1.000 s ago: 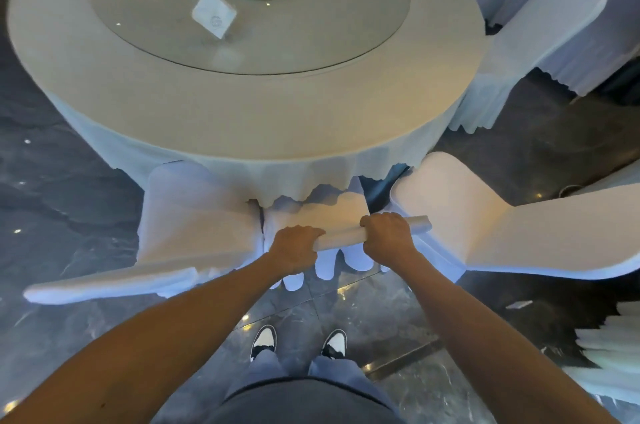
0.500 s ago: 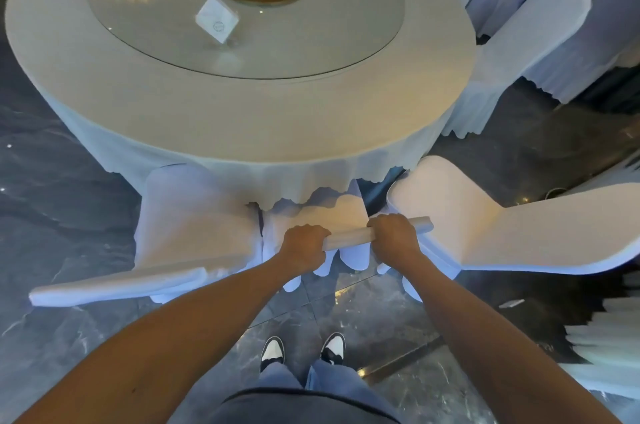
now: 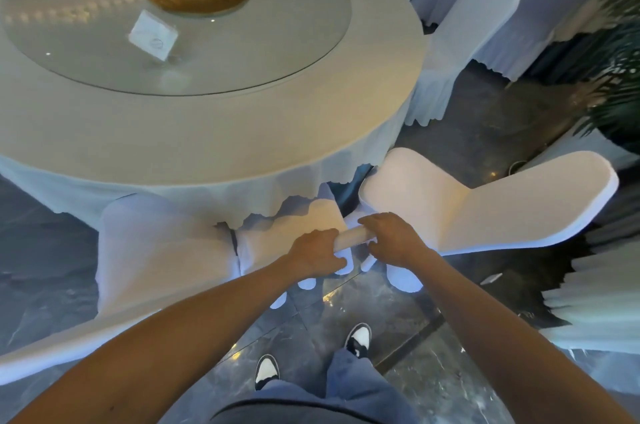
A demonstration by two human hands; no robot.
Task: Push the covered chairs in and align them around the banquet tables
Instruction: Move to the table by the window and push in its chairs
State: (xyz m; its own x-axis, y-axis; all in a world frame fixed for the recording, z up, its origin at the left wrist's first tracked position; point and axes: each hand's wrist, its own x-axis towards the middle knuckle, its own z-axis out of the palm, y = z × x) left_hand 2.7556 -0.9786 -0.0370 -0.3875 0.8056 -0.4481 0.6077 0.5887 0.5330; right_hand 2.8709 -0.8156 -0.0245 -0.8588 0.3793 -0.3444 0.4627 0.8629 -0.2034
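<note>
Since half a second ago your right foot [image 3: 358, 339] has stepped ahead of your left foot [image 3: 266, 370], and your two hands have drawn closer together on the chair back, so less of its top edge shows between them. Your left hand [image 3: 317, 253] curls over the top of the middle chair [image 3: 298, 226] and grips it, and your right hand [image 3: 393, 239] grips the same rounded top edge just beside it, fingers wrapped forward. That chair, under its white cover, sits with its seat tucked beneath the hanging tablecloth [image 3: 194, 188] of the round table [image 3: 214, 126]. A second covered chair [image 3: 152, 257] stands touching it on the left, also pushed under the cloth. On the right a third covered chair [image 3: 485, 202] stands angled away, its seat outside the table's edge. On the table lies a glass turntable [image 3: 277, 25] with a small card [image 3: 153, 36] standing on it. More covered chairs [image 3: 474, 29] stand farther right on the dark stone floor [image 3: 467, 133].
</note>
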